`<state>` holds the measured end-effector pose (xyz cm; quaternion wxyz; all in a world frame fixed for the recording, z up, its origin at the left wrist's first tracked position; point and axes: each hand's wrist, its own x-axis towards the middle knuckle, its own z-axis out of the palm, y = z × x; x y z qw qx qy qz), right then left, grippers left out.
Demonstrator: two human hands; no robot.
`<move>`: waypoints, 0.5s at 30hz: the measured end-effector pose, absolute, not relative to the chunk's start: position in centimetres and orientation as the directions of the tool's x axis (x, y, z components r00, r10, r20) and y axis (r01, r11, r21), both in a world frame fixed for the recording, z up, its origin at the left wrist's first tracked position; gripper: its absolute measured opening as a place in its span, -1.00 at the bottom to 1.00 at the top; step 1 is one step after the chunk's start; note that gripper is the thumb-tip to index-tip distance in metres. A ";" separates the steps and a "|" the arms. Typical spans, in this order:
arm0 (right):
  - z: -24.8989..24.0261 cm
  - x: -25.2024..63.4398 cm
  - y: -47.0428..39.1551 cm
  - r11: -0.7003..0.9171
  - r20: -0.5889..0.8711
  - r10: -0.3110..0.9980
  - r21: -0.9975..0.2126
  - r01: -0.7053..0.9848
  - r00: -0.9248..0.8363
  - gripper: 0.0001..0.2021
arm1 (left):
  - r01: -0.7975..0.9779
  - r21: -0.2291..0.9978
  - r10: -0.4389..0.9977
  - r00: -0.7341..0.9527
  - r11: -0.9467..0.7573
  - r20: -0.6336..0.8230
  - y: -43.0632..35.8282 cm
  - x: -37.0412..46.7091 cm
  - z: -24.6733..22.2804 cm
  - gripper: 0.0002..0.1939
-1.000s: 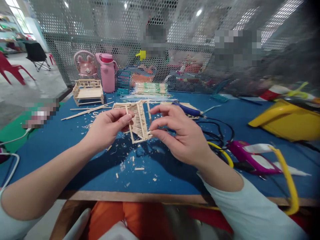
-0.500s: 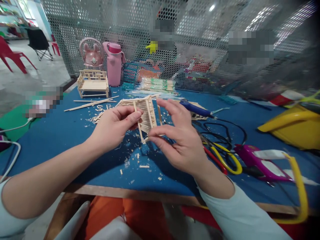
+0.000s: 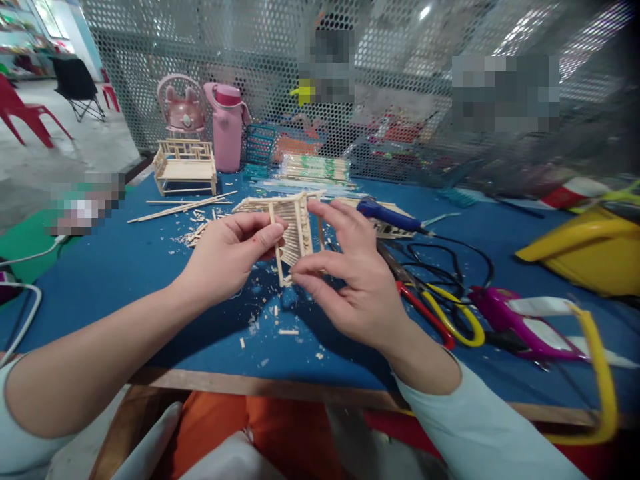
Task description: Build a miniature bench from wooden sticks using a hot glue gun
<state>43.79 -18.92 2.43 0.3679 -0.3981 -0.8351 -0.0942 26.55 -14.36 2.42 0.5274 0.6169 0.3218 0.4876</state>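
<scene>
A miniature piece of furniture made of thin wooden sticks [image 3: 303, 230] is held up tilted above the blue table, its slatted panel between my hands. My left hand [image 3: 233, 250] pinches an upright stick of its frame between thumb and fingers. With thumb and index finger, my right hand [image 3: 357, 280] grips the lower front corner, its other fingers raised beside the frame's right side. What lies between the right fingertips is partly hidden. Behind on the left stands a small wooden stick bench [image 3: 186, 168] with back and armrests. Loose sticks [image 3: 180, 207] lie in front of it.
Wood scraps litter the blue tabletop [image 3: 200, 353]. On the right are a blue-handled tool [image 3: 393, 217] with a black cord, scissors [image 3: 425, 313], a purple glue gun [image 3: 530, 323] and a yellow dustpan [image 3: 590, 253]. A pink bottle [image 3: 227, 133] stands against the perforated metal screen [image 3: 270, 40].
The lower corner of the stick furniture and my right hand have shifted slightly left, turning the frame a little more upright. My left hand keeps its pinch.
</scene>
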 end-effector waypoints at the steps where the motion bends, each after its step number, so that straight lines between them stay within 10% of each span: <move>1: 2.5 43.8 -19.0 0.666 0.690 0.594 -0.134 0.734 -0.413 -0.87 | -0.117 0.965 0.912 0.318 -0.235 0.261 -14.4 26.6 2.4 -0.71; 15: 2.1 44.0 -19.0 0.674 0.763 0.550 -0.165 0.720 -0.340 -0.90 | -0.107 0.976 0.933 0.291 -0.189 0.213 -14.3 26.5 2.5 -0.76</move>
